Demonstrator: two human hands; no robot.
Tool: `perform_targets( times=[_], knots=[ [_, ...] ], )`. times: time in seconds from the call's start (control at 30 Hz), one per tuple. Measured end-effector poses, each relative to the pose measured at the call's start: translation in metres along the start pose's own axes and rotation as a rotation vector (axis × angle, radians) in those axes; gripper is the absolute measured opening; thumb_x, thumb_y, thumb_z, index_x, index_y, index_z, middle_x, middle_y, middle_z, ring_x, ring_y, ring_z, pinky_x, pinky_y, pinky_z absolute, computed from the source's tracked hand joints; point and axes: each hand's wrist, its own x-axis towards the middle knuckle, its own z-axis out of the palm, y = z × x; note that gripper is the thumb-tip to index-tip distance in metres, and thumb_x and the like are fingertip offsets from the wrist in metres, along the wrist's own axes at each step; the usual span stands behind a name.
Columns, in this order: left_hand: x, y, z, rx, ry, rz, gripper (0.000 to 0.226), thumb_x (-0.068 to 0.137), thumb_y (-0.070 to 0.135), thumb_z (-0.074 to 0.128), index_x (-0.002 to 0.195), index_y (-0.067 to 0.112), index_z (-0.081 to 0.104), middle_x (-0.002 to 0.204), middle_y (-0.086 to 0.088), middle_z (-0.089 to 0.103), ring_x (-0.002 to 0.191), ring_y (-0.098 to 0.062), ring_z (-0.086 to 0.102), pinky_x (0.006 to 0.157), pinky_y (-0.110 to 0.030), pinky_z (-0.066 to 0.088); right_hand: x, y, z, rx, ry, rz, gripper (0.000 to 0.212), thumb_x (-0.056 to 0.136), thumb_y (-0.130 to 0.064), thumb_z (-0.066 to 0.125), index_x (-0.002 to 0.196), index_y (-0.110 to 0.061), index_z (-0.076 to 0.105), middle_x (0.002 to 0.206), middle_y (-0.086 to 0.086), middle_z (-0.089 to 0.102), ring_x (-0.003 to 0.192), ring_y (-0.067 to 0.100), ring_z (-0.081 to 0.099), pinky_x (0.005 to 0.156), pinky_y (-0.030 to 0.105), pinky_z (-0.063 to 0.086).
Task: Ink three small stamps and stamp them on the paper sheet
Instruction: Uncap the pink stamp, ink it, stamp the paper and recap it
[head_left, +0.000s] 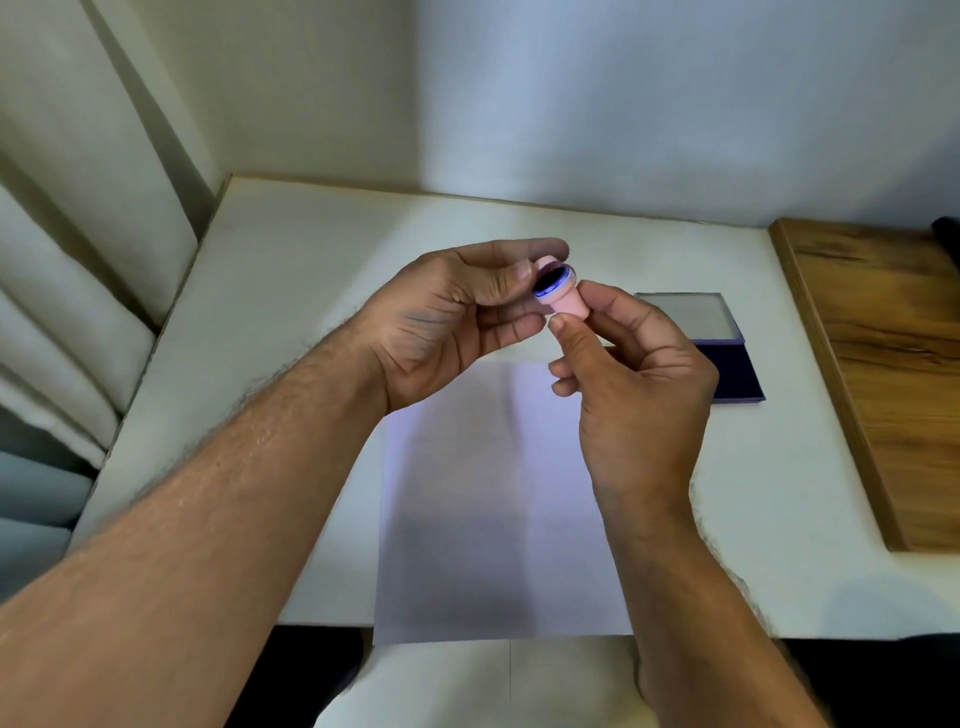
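Both hands are raised above the white paper sheet (493, 499). My right hand (634, 395) pinches the body of a small pink stamp (563, 304) between thumb and forefinger, its dark round face with a blue rim turned toward my left hand. My left hand (457, 317) holds a pink cap (545, 265) just off that face, pinched between thumb and fingers. An open ink pad (727, 364) with a dark blue base and a raised lid lies on the table right of my right hand. No other stamps show.
The white table (291, 291) stands against a pale wall, with curtains at the left. A wooden board (883, 364) lies along the table's right side. The paper sheet overhangs the table's front edge above my lap.
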Motion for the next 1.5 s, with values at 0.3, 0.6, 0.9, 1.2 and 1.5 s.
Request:
perform_targets(
  times=[0.3,0.6,0.9,1.2,1.5],
  knots=[
    [0.001,-0.002,-0.006,0.267,0.057,0.059,0.027,0.079,0.007,0.07,0.105,0.015,0.073,0.1,-0.003,0.075,0.095,-0.017,0.071,0.092,-0.031,0.054,-0.003,0.005,-0.003,-0.352,0.051,-0.359,0.026,0.084,-0.014,0.076,0.106,-0.028,0.073,0.078,-0.007,0.076,0.058,0.003,0.063,0.059,0.011,0.052],
    [0.0,0.0,-0.008,0.232,0.025,0.128,0.032,0.071,0.01,0.07,0.103,0.012,0.073,0.107,-0.007,0.074,0.105,-0.024,0.069,0.092,-0.034,0.055,0.0,-0.011,-0.003,-0.04,-0.038,-0.026,0.019,0.079,-0.017,0.079,0.096,-0.027,0.077,0.076,-0.005,0.077,0.066,0.02,0.073,0.068,0.035,0.062],
    [-0.001,0.001,-0.015,0.319,0.033,0.131,0.028,0.08,0.001,0.066,0.106,0.01,0.072,0.104,-0.008,0.075,0.105,-0.025,0.069,0.097,-0.041,0.052,0.01,-0.02,-0.001,0.453,-0.195,0.631,0.011,0.087,-0.011,0.07,0.085,0.0,0.073,0.07,0.01,0.07,0.06,0.014,0.067,0.06,0.024,0.059],
    [0.0,0.007,-0.017,0.233,0.205,0.148,0.035,0.071,0.006,0.074,0.106,0.009,0.072,0.105,-0.009,0.075,0.101,-0.023,0.071,0.087,-0.031,0.057,0.017,-0.01,-0.004,0.57,-0.064,0.662,0.006,0.082,-0.005,0.074,0.087,-0.001,0.074,0.081,0.011,0.074,0.066,0.012,0.069,0.063,0.023,0.059],
    [0.005,0.002,-0.017,0.273,0.366,0.19,0.024,0.081,-0.002,0.071,0.103,0.008,0.074,0.099,-0.01,0.076,0.098,-0.025,0.072,0.085,-0.033,0.058,0.054,0.006,-0.004,-0.69,0.011,-0.126,0.029,0.088,-0.029,0.068,0.117,-0.024,0.069,0.095,-0.009,0.071,0.08,0.001,0.058,0.074,-0.001,0.041]
  ],
)
